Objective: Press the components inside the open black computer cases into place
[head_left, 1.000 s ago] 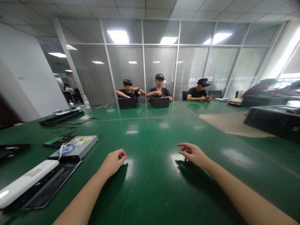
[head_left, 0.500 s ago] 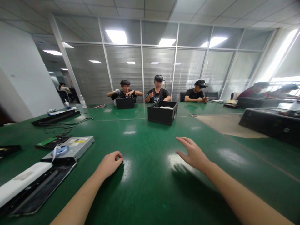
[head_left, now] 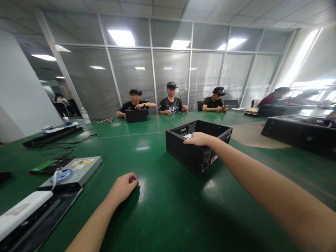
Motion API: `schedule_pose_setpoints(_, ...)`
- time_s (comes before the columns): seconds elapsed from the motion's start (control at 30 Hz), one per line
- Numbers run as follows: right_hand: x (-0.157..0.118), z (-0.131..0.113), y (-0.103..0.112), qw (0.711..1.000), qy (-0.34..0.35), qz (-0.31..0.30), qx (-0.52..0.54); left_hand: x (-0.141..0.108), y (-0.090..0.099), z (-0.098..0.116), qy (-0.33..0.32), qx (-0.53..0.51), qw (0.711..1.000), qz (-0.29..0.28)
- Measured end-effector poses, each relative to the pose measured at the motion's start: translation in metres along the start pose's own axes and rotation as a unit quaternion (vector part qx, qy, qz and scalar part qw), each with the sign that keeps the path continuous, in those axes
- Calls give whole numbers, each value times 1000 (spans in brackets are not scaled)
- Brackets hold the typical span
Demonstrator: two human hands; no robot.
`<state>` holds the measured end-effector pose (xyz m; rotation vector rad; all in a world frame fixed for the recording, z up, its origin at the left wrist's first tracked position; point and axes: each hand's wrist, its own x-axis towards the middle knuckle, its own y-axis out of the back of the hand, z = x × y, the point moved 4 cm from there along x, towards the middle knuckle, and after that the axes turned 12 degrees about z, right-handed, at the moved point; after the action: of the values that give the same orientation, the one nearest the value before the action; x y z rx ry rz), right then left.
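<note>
An open black metal case (head_left: pixel 183 154) stands at an angle on the green table (head_left: pixel 162 210), in front of me and a bit right of centre. Over its near wall lies my right hand (head_left: pixel 201 139), gripping the rim, with a small white patch visible inside by the fingertips. My left hand (head_left: pixel 124 187) rests on the table left of centre, its fingers curled together; whatever they may hold is hidden.
At left are a silver disc drive (head_left: pixel 88 168) with a blue ring (head_left: pixel 61 176) on it, a white power strip (head_left: pixel 23 211) and a green circuit board (head_left: pixel 46 166). Across the table sit several people, one behind a black box (head_left: pixel 136 114). Another black case (head_left: pixel 296 133) stands at right.
The black case has come nearer and turned, and my right hand has gone from open above the table to gripping its rim. The view has shifted slightly; my left hand has hardly moved.
</note>
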<state>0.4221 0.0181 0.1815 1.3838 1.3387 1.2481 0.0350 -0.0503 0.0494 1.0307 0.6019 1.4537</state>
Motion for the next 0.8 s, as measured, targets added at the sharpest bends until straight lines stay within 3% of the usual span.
schedule_pose_setpoints(0.13,-35,-7,-1,998,58,26,-7,4,3,-4,4,12,1000,5)
schedule_pose_setpoints(0.27,-113,-27,11,986,164,7,22,8,5,-14,17,19,1000,18)
schedule_pose_setpoints(0.43,-224,-50,29,963,252,-58,79,9,3,-20,23,30,999,40)
schedule_pose_setpoints(0.53,-260,-56,42,943,293,-77,135,6,3,-13,15,30,998,45)
schedule_pose_setpoints(0.6,-263,-57,47,935,295,-93,171,3,4,-7,11,27,999,38)
schedule_pose_setpoints(0.67,-249,-56,48,938,274,-92,193,0,6,-2,16,25,999,31)
schedule_pose_setpoints(0.73,-222,-58,46,953,250,-47,164,-1,7,-1,23,20,999,28)
schedule_pose_setpoints(0.8,-191,-65,39,964,256,8,68,0,7,-2,29,14,999,27)
